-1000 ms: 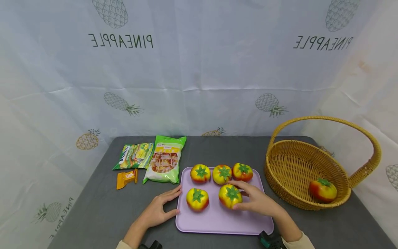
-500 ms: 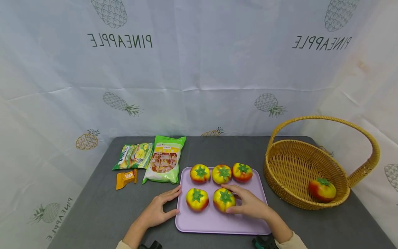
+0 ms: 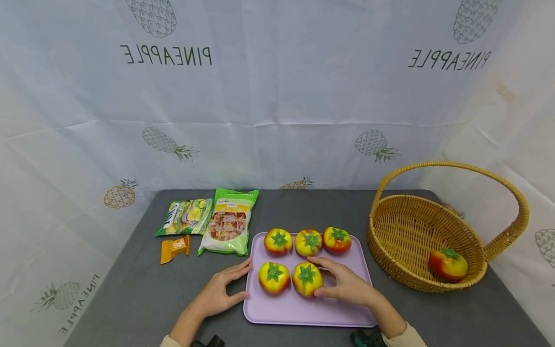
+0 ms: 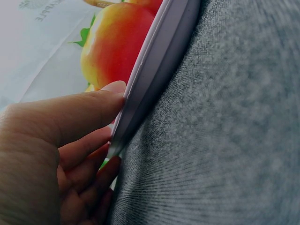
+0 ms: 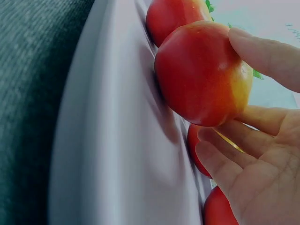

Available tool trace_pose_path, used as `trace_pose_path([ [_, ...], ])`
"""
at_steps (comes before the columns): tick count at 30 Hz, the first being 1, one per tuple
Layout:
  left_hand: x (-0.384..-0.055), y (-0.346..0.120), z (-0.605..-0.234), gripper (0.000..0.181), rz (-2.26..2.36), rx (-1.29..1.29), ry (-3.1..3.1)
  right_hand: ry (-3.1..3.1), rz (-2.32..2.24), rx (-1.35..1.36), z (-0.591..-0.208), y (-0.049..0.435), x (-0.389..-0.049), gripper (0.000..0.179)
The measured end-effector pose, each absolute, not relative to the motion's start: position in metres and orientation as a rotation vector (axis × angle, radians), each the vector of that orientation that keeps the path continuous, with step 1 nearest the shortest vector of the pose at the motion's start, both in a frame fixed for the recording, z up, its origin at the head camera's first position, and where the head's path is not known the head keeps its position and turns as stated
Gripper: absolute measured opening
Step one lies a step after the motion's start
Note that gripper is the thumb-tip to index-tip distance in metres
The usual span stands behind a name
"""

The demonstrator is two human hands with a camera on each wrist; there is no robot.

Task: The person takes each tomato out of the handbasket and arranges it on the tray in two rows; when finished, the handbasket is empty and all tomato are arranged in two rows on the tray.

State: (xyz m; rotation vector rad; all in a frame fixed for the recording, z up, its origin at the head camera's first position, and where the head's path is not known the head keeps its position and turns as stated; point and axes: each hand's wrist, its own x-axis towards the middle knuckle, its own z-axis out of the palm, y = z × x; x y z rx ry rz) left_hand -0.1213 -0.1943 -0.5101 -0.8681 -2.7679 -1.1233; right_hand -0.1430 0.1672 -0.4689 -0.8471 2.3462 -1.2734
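My right hand holds a red-and-yellow persimmon with a star-shaped green top. Its thumb and fingers sit around the fruit's right side, low over the lilac tray. In the right wrist view the held persimmon is mostly red, with thumb and fingertips against it. Just left of it another persimmon rests on the tray. A back row has persimmons at left, middle and right. My left hand touches the tray's left rim with extended thumb and fingers.
A wicker basket with a tall handle stands right of the tray, one persimmon inside. Left of the tray lie a green-and-white bag, a green packet and a small orange wrapper. A printed curtain hangs behind the table.
My right hand has moved left with the persimmon, bringing it close beside the front-left persimmon. The left hand has stayed at the tray's rim.
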Motion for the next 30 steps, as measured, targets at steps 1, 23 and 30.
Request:
trace_pose_path([
  [1, -0.121, -0.194, -0.51, 0.059, -1.123, -0.868, -2.768, 2.343, -1.274, -0.848, -0.469, 0.167, -0.143, 0.072],
  [23, -0.121, -0.196, -0.509, 0.059, -1.129, -0.874, -2.767, 2.466, -1.241, -0.832, -0.435, 0.21, -0.143, 0.066],
  [30, -0.122, -0.195, -0.511, 0.059, -1.12, -0.878, -2.77, 2.611, -1.298, -0.701, -0.42, 0.257, -0.144, 0.063],
])
